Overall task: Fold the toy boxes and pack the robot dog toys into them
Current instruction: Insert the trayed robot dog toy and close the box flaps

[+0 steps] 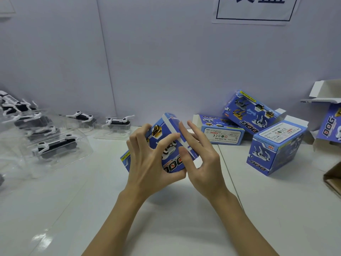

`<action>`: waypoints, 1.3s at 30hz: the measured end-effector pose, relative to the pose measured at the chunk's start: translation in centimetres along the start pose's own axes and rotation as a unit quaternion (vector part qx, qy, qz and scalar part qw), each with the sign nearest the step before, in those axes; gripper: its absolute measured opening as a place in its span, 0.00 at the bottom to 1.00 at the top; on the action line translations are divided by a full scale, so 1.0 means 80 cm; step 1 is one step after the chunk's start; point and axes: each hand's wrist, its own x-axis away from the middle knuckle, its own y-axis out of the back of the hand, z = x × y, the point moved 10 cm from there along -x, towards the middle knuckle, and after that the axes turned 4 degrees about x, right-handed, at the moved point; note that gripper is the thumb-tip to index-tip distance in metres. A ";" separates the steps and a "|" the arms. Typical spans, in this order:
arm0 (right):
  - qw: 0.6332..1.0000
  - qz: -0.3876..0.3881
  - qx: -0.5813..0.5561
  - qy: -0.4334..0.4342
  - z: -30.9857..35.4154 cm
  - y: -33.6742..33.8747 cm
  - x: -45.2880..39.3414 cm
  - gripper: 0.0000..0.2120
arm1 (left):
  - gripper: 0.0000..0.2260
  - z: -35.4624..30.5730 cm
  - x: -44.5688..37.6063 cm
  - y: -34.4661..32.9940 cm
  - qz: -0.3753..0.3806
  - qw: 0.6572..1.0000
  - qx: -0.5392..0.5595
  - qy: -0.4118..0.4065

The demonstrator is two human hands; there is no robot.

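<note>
A blue toy box [167, 137] printed with robot dogs is held above the white table at centre. My left hand [147, 163] grips its near left side, fingers curled over the printed face. My right hand [199, 159] holds its right side, thumb pressed on a white-striped flap and fingers spread behind it. Several black-and-white robot dog toys in clear plastic trays lie at the left, the nearest one [55, 145] and another [118, 121] by the wall.
Other blue boxes lie at the right: a flat-lying one [221, 133], one leaning on it [252, 111], an upright one [276, 148] and an open one [330, 124] at the edge. A brown carton corner [334, 177] sits far right. A grey wall stands behind.
</note>
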 end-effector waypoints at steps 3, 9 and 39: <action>0.999 -0.050 0.004 0.019 0.012 0.010 0.002 0.21 | 0.35 -0.004 -0.005 0.008 -0.013 1.000 0.008 0.000; 0.995 -0.091 -0.017 0.043 0.039 0.014 0.003 0.14 | 0.31 -0.017 -0.009 0.021 -0.030 0.998 0.048 -0.027; 0.995 0.080 0.060 0.023 0.023 -0.014 -0.007 0.24 | 0.37 -0.014 -0.005 0.019 -0.077 0.996 0.048 -0.028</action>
